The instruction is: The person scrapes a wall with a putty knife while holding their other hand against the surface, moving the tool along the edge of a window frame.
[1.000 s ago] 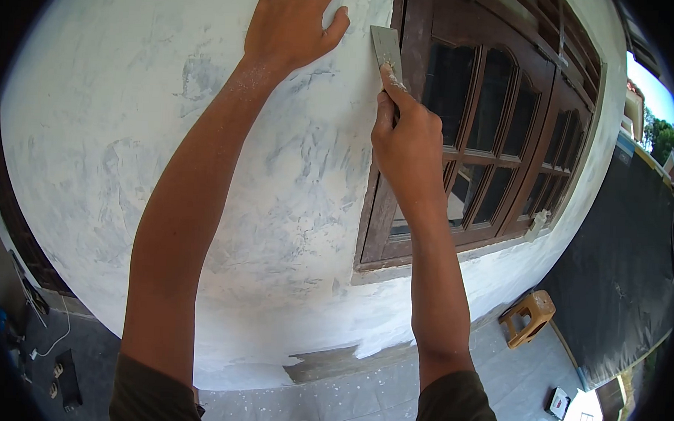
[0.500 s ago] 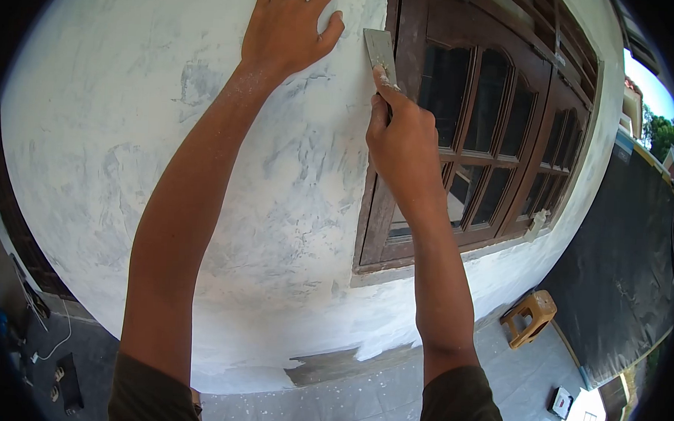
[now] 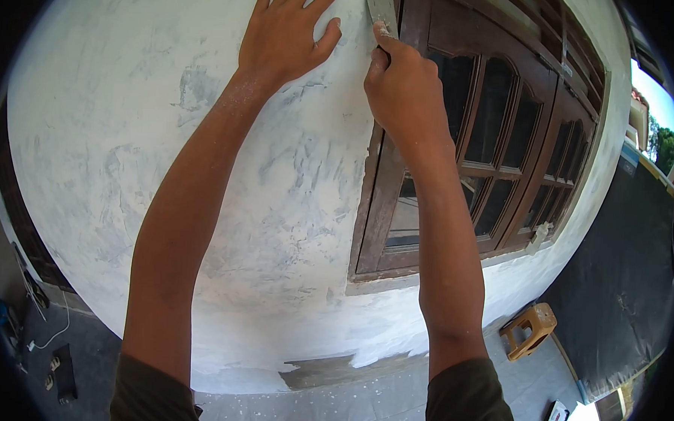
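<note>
My left hand rests with its fingers spread on the white, patchily coated wall; its fingertips run to the top edge of the view. In my right hand is a putty knife, gripped by the handle with the index finger laid along its blade. The flat metal blade points up, at the seam between wall and brown window frame. Whitish putty clings to the index finger and the blade near it. Most of the handle is hidden inside my right hand.
Brown window shutters with glass panes stand right of my right hand. A brown plastic stool sits on the grey tiled floor, spotted with white. A black sheet hangs at the right. Sandals and a white cable lie lower left.
My right hand has moved up along the window frame's edge with the putty knife. My left hand stays nearly in place on the wall. The view has shifted slightly.
</note>
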Available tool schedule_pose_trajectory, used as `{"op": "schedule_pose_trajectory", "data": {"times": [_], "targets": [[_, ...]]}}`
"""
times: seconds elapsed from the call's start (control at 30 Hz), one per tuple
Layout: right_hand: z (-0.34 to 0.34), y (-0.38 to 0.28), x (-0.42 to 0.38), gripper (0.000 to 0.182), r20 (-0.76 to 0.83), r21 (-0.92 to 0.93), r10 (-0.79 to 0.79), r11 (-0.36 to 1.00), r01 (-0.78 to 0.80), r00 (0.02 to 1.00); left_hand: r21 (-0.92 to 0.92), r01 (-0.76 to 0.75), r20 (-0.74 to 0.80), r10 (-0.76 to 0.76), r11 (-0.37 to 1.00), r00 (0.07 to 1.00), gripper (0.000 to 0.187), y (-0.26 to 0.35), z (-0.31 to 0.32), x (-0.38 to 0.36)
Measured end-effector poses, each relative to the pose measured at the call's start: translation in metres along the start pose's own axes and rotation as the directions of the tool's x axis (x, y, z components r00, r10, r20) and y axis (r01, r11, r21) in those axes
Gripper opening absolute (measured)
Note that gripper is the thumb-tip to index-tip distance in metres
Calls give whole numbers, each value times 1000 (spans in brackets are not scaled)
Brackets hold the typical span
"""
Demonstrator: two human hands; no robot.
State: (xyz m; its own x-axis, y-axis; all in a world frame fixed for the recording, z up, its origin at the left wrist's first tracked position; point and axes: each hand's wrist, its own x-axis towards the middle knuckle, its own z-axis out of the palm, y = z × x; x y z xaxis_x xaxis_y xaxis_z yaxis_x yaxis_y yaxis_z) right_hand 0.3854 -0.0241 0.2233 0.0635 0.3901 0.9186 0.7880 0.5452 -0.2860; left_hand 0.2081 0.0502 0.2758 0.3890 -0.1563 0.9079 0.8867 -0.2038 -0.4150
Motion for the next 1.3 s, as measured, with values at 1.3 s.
{"op": "schedule_pose_trajectory", "data": {"times": [1.3], "targets": [[-7, 3, 22, 43, -42, -60, -57, 997, 55, 997, -16, 3, -2, -3, 1000, 1000, 60, -2, 3, -1]]}}
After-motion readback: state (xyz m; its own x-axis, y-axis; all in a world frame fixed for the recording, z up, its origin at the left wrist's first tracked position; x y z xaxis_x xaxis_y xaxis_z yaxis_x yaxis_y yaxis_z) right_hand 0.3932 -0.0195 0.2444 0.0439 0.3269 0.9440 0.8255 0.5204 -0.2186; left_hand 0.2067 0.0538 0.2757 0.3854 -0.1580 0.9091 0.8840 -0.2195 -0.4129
